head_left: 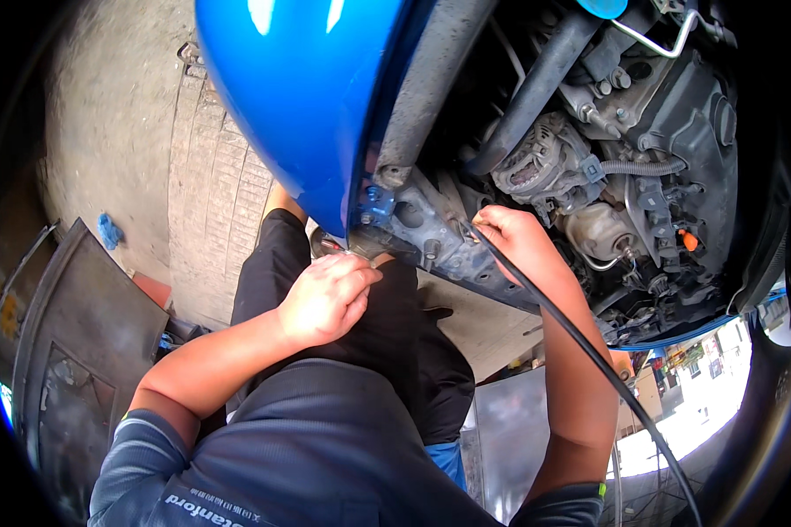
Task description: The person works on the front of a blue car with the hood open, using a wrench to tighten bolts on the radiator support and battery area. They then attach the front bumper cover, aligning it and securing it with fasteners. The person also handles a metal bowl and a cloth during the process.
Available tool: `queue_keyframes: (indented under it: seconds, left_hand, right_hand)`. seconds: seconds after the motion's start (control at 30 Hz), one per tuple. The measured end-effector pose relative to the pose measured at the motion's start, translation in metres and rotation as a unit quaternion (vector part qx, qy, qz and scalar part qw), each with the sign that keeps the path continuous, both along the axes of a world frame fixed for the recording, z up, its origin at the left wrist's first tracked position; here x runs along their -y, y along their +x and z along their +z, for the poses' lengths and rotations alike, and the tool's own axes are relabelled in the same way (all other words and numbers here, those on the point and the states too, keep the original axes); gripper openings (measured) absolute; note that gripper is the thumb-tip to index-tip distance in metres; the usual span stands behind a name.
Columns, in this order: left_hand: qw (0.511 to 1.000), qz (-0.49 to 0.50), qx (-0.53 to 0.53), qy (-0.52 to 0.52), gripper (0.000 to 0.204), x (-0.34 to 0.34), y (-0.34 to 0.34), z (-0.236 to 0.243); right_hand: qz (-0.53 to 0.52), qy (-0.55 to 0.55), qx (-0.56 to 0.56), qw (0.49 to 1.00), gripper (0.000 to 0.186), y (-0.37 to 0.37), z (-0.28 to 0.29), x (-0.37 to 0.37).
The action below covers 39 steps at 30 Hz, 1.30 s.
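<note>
1. Our left hand [330,297] curls near the blue car panel's [316,114] corner; we can't tell what it holds.
2. Our right hand [523,249] is at the black tube's [591,346] top end; we can't tell if it grips.
3. The tube crosses our right arm [576,408].

White upside-down lettering [204,511], with smaller pale characters beside it, stands on the dark grey short-sleeved fabric shirt [325,435].

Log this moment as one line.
left hand: by edge of blue panel, grip unclear | right hand: holding black hose or rod | engine parts: exposed
</note>
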State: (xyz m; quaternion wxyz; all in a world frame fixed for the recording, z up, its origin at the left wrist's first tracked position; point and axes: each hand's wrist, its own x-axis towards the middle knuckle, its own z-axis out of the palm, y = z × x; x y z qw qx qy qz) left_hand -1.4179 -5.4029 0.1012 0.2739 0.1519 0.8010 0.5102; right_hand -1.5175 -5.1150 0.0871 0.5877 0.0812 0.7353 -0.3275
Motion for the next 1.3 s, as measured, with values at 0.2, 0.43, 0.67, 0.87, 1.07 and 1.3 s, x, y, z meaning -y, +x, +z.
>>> queue_keyframes:
  seconds: [0.2, 0.43, 0.67, 0.87, 1.07, 1.3]
  left_hand:
    - [1.0, 0.003, 0.017, -0.024, 0.03, 0.025, 0.03, -0.004]
    - [0.998, 0.018, 0.045, -0.049, 0.025, 0.043, 0.048, -0.009]
    - [0.996, 0.018, 0.071, -0.052, 0.025, 0.055, 0.066, -0.013]
    - [0.996, 0.024, 0.064, -0.06, 0.025, 0.06, 0.075, -0.015]
    - [0.995, 0.022, 0.069, -0.063, 0.024, 0.059, 0.08, -0.015]
    - [0.995, 0.005, 0.067, -0.078, 0.025, 0.056, 0.086, -0.016]
  right_hand:
    - [-0.096, -0.043, 0.026, 0.994, 0.016, 0.023, -0.025, -0.01]
    - [-0.243, -0.02, 0.112, 0.963, 0.017, 0.028, -0.023, -0.003]
    - [-0.24, 0.003, 0.09, 0.967, 0.016, 0.031, -0.022, -0.001]
    - [-0.24, -0.012, 0.056, 0.969, 0.009, 0.038, -0.023, -0.001]
    - [-0.197, 0.009, 0.028, 0.98, 0.016, 0.04, -0.023, -0.001]
    - [-0.166, 0.046, 0.035, 0.984, 0.024, 0.038, -0.029, 0.0]
